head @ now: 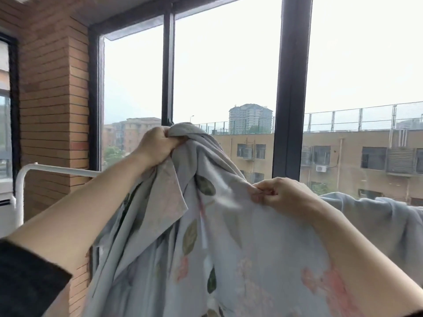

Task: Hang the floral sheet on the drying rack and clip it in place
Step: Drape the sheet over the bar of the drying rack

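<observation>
Both bare arms were up and stretched forward, the left hand (158, 149) highest, fingers fisted round a bunch of the floral sheet (240, 248), the right hand (282, 194) lower, pinching a fold.
</observation>
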`<state>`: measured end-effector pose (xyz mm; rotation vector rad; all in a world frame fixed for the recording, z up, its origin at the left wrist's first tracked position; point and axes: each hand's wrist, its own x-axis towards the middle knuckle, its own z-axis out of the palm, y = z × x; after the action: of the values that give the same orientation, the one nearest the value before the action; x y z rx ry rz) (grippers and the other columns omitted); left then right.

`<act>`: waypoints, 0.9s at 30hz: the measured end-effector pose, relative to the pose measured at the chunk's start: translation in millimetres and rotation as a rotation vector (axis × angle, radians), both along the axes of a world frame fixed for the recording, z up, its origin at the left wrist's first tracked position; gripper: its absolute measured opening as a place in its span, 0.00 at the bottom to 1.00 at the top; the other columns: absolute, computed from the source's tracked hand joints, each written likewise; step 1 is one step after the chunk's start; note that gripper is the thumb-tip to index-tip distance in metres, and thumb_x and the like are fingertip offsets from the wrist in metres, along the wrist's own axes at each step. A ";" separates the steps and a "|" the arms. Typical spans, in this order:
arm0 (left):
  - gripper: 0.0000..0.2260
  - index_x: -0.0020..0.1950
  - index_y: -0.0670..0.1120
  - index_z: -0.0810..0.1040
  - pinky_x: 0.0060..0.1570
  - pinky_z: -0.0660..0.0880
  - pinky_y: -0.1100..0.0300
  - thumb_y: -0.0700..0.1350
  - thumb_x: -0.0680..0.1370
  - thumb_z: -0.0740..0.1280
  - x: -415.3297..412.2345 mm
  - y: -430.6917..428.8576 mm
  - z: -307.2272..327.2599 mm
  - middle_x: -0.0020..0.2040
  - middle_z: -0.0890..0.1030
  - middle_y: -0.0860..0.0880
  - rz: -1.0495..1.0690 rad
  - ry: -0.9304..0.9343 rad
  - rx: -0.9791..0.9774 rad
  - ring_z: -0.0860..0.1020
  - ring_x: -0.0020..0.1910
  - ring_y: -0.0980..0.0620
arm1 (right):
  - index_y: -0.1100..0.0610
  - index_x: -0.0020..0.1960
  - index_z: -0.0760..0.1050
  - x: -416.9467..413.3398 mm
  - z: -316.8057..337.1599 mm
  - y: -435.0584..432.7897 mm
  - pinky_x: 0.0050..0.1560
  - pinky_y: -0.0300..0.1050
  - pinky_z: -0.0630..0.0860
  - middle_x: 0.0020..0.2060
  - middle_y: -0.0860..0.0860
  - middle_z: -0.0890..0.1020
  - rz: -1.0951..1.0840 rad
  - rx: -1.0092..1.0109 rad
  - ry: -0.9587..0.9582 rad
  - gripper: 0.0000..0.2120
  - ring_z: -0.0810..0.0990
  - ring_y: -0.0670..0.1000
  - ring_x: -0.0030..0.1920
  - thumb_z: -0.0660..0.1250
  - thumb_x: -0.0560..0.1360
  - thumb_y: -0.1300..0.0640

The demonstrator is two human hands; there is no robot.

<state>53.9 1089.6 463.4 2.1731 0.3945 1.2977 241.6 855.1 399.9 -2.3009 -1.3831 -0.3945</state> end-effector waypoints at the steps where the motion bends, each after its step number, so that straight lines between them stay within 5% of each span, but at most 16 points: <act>1: 0.08 0.52 0.46 0.81 0.48 0.70 0.60 0.48 0.77 0.67 12.2 1.5 -0.8 0.48 0.80 0.49 0.067 0.004 0.086 0.77 0.48 0.50 | 0.34 0.46 0.78 1.0 0.8 -1.2 0.47 0.46 0.75 0.38 0.40 0.81 -0.004 0.015 0.018 0.07 0.79 0.46 0.44 0.62 0.75 0.37; 4: 0.12 0.53 0.44 0.81 0.47 0.72 0.56 0.50 0.79 0.63 49.8 22.4 -24.3 0.51 0.83 0.44 0.200 0.253 0.220 0.79 0.49 0.45 | 0.46 0.36 0.78 5.8 3.3 -4.0 0.42 0.49 0.75 0.29 0.45 0.78 -0.045 0.099 0.102 0.17 0.77 0.49 0.37 0.61 0.77 0.39; 7: 0.13 0.44 0.48 0.79 0.47 0.75 0.55 0.56 0.76 0.62 68.5 41.9 -47.5 0.47 0.83 0.45 0.329 0.557 0.298 0.78 0.46 0.45 | 0.53 0.42 0.81 15.0 3.8 1.0 0.50 0.50 0.77 0.40 0.49 0.83 -0.213 0.100 0.095 0.15 0.80 0.53 0.47 0.61 0.79 0.47; 11: 0.19 0.47 0.48 0.75 0.44 0.71 0.56 0.63 0.73 0.64 64.8 56.6 -42.1 0.47 0.80 0.47 0.280 0.540 0.306 0.76 0.46 0.48 | 0.52 0.42 0.82 13.4 6.0 10.9 0.52 0.49 0.77 0.44 0.49 0.84 -0.311 0.070 0.095 0.13 0.79 0.53 0.49 0.61 0.78 0.51; 15: 0.38 0.48 0.49 0.75 0.43 0.70 0.55 0.81 0.60 0.55 41.4 58.1 -43.5 0.45 0.78 0.52 0.175 0.510 0.262 0.76 0.45 0.51 | 0.46 0.42 0.82 1.9 5.3 20.6 0.48 0.46 0.75 0.39 0.45 0.83 -0.307 0.037 0.091 0.18 0.79 0.50 0.46 0.57 0.79 0.40; 17: 0.41 0.50 0.52 0.78 0.45 0.72 0.56 0.82 0.57 0.51 35.2 56.4 -48.0 0.45 0.80 0.53 0.172 0.472 0.306 0.77 0.46 0.52 | 0.42 0.41 0.81 -2.3 3.4 22.9 0.44 0.45 0.73 0.36 0.44 0.82 -0.334 0.017 0.077 0.21 0.79 0.48 0.43 0.54 0.78 0.34; 22: 0.30 0.37 0.53 0.76 0.38 0.69 0.58 0.79 0.60 0.59 35.5 46.6 -50.8 0.37 0.79 0.54 0.195 0.451 0.363 0.77 0.41 0.52 | 0.43 0.38 0.79 -9.2 -0.3 18.2 0.39 0.44 0.67 0.33 0.42 0.80 -0.378 0.023 -0.020 0.23 0.78 0.50 0.42 0.52 0.78 0.34; 27: 0.24 0.40 0.53 0.77 0.43 0.73 0.57 0.74 0.65 0.64 42.9 45.7 -48.9 0.39 0.79 0.53 0.213 0.482 0.385 0.77 0.43 0.50 | 0.45 0.45 0.80 -28.1 -10.1 15.9 0.41 0.44 0.71 0.41 0.44 0.84 -0.278 0.257 -0.178 0.11 0.82 0.52 0.47 0.61 0.78 0.44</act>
<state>96.8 1135.2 414.5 2.8446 0.6182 1.0014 213.5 871.0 389.8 -2.2863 -1.0167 -0.8302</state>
